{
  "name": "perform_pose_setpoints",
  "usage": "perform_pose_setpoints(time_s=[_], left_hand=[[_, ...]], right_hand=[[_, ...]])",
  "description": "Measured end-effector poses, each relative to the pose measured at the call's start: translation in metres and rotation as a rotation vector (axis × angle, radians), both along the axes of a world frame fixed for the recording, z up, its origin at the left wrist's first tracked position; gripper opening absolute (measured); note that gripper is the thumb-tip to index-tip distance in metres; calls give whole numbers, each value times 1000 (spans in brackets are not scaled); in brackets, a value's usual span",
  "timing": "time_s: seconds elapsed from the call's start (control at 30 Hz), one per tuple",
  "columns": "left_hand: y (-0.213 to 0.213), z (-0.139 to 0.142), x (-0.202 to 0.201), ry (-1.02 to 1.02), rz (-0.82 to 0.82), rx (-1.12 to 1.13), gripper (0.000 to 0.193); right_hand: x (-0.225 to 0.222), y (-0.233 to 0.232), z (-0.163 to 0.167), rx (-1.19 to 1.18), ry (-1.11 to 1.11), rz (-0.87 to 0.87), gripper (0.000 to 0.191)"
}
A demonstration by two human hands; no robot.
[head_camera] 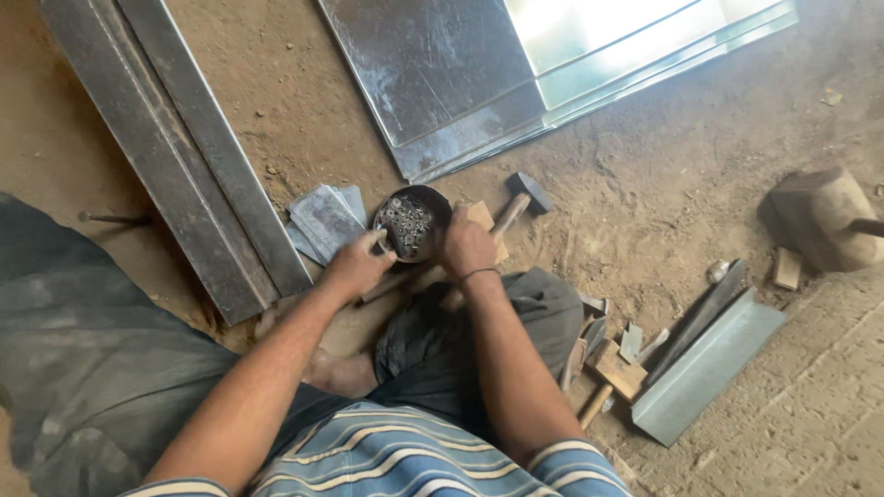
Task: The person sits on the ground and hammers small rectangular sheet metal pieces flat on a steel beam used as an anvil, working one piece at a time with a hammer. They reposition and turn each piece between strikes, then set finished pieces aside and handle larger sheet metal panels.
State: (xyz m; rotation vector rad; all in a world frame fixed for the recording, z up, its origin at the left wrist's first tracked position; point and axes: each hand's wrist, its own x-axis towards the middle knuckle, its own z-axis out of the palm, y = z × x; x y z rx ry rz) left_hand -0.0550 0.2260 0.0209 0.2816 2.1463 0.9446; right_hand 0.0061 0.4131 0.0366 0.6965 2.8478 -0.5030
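The round tin of small metal rings (412, 223) sat on the dirt between both hands. The left hand (357, 265) gripped its near-left rim; the right hand (468, 245), fingers curled together, touched its right edge, equally near.

Daylight is even and moderately bright. Strong glare burns out the sheet metal (635, 37) at the upper right of the frame. Shadows are soft. Slight wide-angle bending appears at the edges; focus is soft throughout.
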Motion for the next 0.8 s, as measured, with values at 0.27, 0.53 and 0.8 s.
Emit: perform_pose_setpoints(time_s=[0.27,0.53,0.8], left_hand=[[72,0,-115,277,431,262,62],[106,17,-222,-276,751,513,60],[16,96,-268,-39,698,1036,19]], right_hand=[[-114,51,24,-1562,570,-910,30],[-193,61,37,-1380,587,-975,22],[-186,-13,106,-1481,640,-468,34]])
